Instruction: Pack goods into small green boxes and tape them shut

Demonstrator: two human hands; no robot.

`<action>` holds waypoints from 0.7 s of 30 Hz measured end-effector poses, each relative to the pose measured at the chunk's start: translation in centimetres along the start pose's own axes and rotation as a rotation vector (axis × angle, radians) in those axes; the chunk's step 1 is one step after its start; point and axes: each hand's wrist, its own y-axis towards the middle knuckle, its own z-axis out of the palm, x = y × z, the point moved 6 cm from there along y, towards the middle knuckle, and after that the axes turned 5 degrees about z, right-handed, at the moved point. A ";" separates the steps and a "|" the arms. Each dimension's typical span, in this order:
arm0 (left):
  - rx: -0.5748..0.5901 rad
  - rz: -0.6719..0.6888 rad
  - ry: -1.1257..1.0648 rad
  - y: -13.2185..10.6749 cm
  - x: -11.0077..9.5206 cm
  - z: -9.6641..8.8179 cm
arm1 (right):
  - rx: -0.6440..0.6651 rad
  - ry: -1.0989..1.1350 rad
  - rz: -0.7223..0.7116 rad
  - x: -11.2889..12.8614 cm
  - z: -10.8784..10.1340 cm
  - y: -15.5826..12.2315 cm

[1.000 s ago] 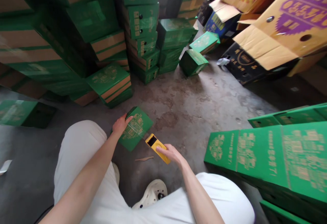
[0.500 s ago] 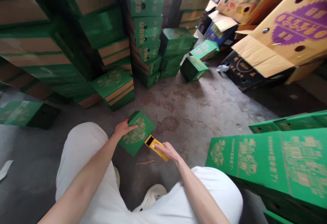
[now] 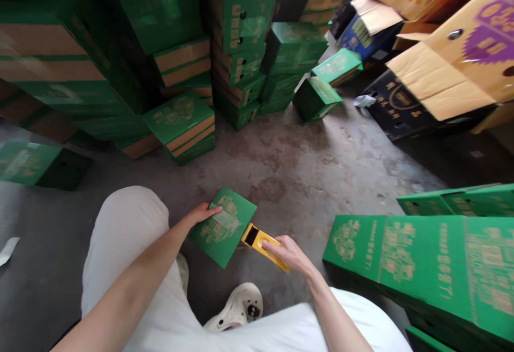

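Note:
A small green carton [image 3: 229, 223] with gold print is tilted above the floor in front of my knees. My left hand [image 3: 204, 212] grips its left edge, thumb lying on the printed face and the other fingers out of sight behind. In my right hand [image 3: 289, 253] is a flat yellow hand tool [image 3: 261, 244] with a dark slot near its front end; I cannot make out its exact kind. My thumb presses on its upper face. The tool's front end is at the carton's lower right corner; whether they touch is unclear.
Green cartons [image 3: 248, 23] are stacked along the back and left. A long green carton [image 3: 405, 250] stands close on my right. Opened black [image 3: 401, 103] and tan cartons [image 3: 482, 36] lie at the back right. My white shoe [image 3: 236, 309] rests on the concrete floor [image 3: 277, 159].
The carton and the yellow tool have shifted right and slightly down in view, both still held. The carton's printed face has turned more toward me. The camera view has moved too.

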 end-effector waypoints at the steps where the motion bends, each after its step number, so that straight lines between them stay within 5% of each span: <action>1: -0.072 -0.011 0.011 0.1 -0.3 -0.8 | 0.019 0.009 -0.040 0.9 0.3 0.1; 4: -0.399 -0.011 0.142 -0.2 -1.9 -3.7 | 0.029 0.003 -0.168 4.8 1.3 0.8; 6: -0.512 -0.011 0.214 -0.7 -3.1 -4.5 | 0.024 -0.020 -0.234 7.6 2.1 1.7; 13: -0.472 0.066 0.242 -2.3 -5.1 -3.9 | 0.035 -0.052 -0.297 12.4 4.1 4.3; 18: -0.473 -0.013 0.380 -3.2 -5.4 -4.5 | 0.041 -0.085 -0.374 13.0 3.6 3.6; 21: -0.486 -0.035 0.438 -3.5 -5.8 -5.1 | 0.066 -0.120 -0.370 11.2 2.4 2.6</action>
